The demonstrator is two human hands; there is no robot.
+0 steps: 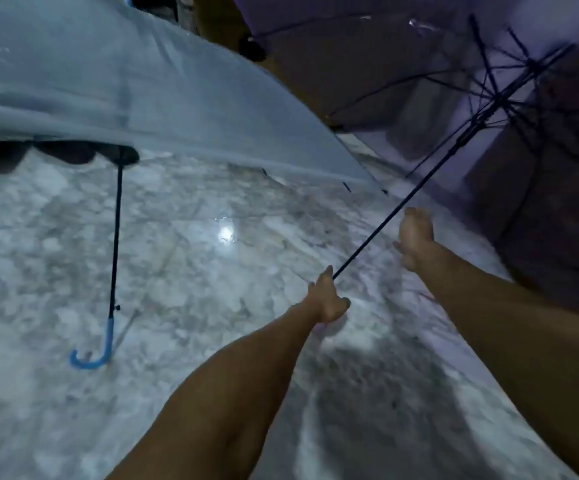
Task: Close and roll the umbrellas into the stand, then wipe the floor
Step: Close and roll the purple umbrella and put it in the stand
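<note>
Beside blue umbrella edge, left hand grips purple umbrella shaft.

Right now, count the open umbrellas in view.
2. A clear one lies at upper left, its blue handle on the floor. A purple one is at upper right, its shaft held by the left hand. Others may be hidden.

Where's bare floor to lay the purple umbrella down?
Free: marble floor between the blue-handled umbrella's shaft and the left hand, and near-left foreground. Crowded: the pale canopy covers top-left, the purple umbrella fills the right.
</note>
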